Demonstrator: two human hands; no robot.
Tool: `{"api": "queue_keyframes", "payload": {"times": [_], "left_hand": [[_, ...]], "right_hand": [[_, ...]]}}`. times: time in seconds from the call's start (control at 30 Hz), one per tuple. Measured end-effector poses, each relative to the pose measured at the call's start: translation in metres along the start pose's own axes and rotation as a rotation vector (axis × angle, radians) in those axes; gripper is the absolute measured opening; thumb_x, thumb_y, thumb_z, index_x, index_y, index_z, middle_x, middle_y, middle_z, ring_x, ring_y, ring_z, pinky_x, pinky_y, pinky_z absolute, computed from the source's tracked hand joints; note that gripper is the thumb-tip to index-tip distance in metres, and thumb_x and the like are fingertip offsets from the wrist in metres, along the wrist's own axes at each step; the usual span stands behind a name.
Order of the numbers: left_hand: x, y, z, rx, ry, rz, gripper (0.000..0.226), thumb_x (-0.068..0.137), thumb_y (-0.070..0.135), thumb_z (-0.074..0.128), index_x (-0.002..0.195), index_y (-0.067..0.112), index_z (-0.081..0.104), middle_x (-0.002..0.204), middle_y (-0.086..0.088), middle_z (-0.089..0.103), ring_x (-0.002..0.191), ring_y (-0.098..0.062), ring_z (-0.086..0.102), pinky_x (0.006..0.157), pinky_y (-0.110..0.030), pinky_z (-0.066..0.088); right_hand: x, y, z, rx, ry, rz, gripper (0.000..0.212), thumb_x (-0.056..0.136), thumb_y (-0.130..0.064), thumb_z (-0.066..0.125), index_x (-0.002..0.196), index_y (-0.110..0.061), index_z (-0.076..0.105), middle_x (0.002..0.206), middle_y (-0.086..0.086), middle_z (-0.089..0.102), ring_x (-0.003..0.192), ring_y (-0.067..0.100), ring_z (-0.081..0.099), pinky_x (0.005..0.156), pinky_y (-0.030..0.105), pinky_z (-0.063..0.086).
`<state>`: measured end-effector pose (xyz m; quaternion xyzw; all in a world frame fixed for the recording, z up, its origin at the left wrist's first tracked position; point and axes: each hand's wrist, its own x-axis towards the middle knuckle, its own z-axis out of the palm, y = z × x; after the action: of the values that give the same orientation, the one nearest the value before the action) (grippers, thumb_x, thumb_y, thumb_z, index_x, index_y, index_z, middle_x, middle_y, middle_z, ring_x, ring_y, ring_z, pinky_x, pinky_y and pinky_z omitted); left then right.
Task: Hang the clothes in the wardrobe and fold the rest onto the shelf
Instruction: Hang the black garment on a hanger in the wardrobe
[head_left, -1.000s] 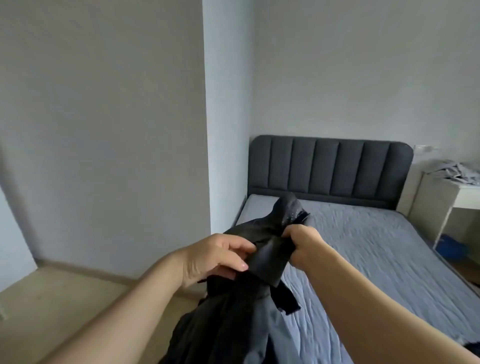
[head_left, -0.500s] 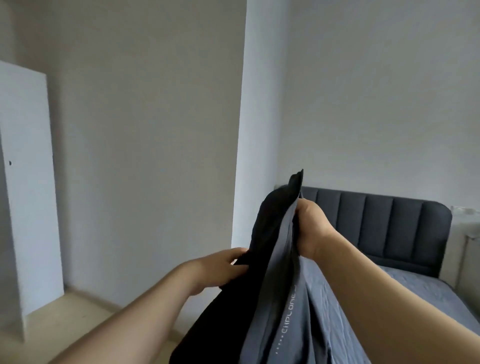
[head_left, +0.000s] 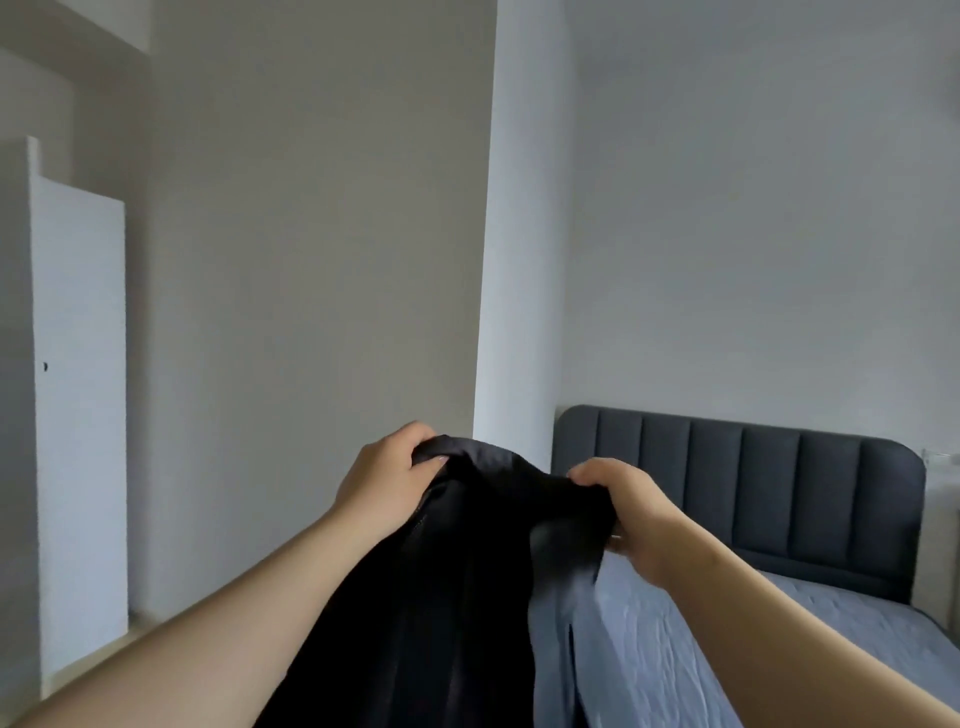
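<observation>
My left hand (head_left: 387, 480): curled round a bunched fold at the top left of the black garment (head_left: 457, 597); one fingertip shows on the near face of the cloth, the rest wrap over the edge

My right hand (head_left: 631, 512): fingers (head_left: 587, 474) hooked over the same top edge further right, the cloth gripped tight inside the closed hand

Hands to each other: near, not touching, roughly level, with a short span of cloth sagging slightly between them

Black garment: held up in the air in front of me, hanging from both grips down past the bottom of the view; dark, smooth, in long vertical folds; I cannot tell what kind of garment it is

Grey strip (head_left: 553, 623): a paler part of the garment, hanging under my right hand along its right side

Bed (head_left: 701, 649): to my right, behind the garment, under a wrinkled blue-grey sheet; the garment hides its near left part

Headboard (head_left: 753, 478): dark grey, padded in vertical channels, against the pale wall beyond my right hand

Wall corner (head_left: 519, 260): a pale projecting edge rising just left of the headboard, above the garment

White panel (head_left: 78, 415): tall, flat, upright at far left, one small dark hole near its left edge; I cannot tell whether it is a wardrobe door

Floor (head_left: 104, 654): a light strip at the foot of the panel, beside my left forearm
</observation>
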<state>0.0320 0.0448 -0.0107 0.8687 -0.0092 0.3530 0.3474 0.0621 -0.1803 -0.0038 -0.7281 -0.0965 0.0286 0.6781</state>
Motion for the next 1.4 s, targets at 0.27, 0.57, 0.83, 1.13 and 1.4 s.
{"api": "queue_keyframes", "payload": {"times": [0.27, 0.57, 0.83, 1.13, 1.4], "left_hand": [[0.009, 0.023, -0.027, -0.015, 0.000, 0.143, 0.024, 0.079, 0.019, 0.059, 0.067, 0.039, 0.055, 0.065, 0.017, 0.060, 0.060, -0.003, 0.051, 0.061, -0.025, 0.042], [0.015, -0.052, -0.145, 0.343, -0.324, 0.041, 0.024, 0.061, 0.042, 0.078, 0.070, 0.042, 0.056, 0.073, 0.019, 0.062, 0.071, 0.004, 0.058, 0.061, -0.015, 0.045], [0.002, -0.171, -0.261, 0.557, -0.061, -0.313, 0.018, 0.087, 0.031, 0.057, 0.070, 0.030, 0.052, 0.072, 0.007, 0.056, 0.072, -0.016, 0.058, 0.061, -0.025, 0.042], [-0.014, -0.270, -0.373, -0.370, 0.432, -0.704, 0.016, 0.096, 0.019, 0.049, 0.083, 0.014, 0.058, 0.086, -0.011, 0.062, 0.077, -0.026, 0.058, 0.069, -0.031, 0.049], [-0.008, -0.354, -0.441, -0.587, 0.572, -0.831, 0.017, 0.091, 0.023, 0.057, 0.088, 0.009, 0.064, 0.084, -0.014, 0.067, 0.075, -0.029, 0.062, 0.064, -0.032, 0.051]], "right_hand": [[-0.002, -0.002, 0.077, -0.416, -0.308, -0.137, 0.035, 0.080, -0.011, 0.067, 0.114, -0.014, 0.062, 0.104, 0.003, 0.068, 0.095, 0.018, 0.064, 0.087, 0.031, 0.052], [0.018, -0.031, 0.183, -0.282, -0.105, -0.363, 0.011, 0.086, -0.007, 0.048, 0.079, -0.012, 0.056, 0.072, 0.002, 0.056, 0.068, 0.017, 0.051, 0.060, 0.026, 0.040], [0.031, -0.055, 0.329, -0.168, -0.090, -0.470, 0.024, 0.079, 0.002, 0.039, 0.071, -0.016, 0.053, 0.068, 0.000, 0.054, 0.061, 0.015, 0.047, 0.050, 0.023, 0.036], [0.048, -0.053, 0.486, -0.510, -0.235, -0.583, 0.017, 0.087, -0.011, 0.043, 0.077, -0.025, 0.046, 0.079, -0.001, 0.054, 0.076, 0.023, 0.051, 0.065, 0.030, 0.041], [0.074, -0.030, 0.623, -0.467, -0.358, -0.519, 0.026, 0.092, -0.018, 0.046, 0.065, -0.019, 0.044, 0.067, -0.003, 0.050, 0.066, 0.018, 0.049, 0.052, 0.026, 0.032]]}}
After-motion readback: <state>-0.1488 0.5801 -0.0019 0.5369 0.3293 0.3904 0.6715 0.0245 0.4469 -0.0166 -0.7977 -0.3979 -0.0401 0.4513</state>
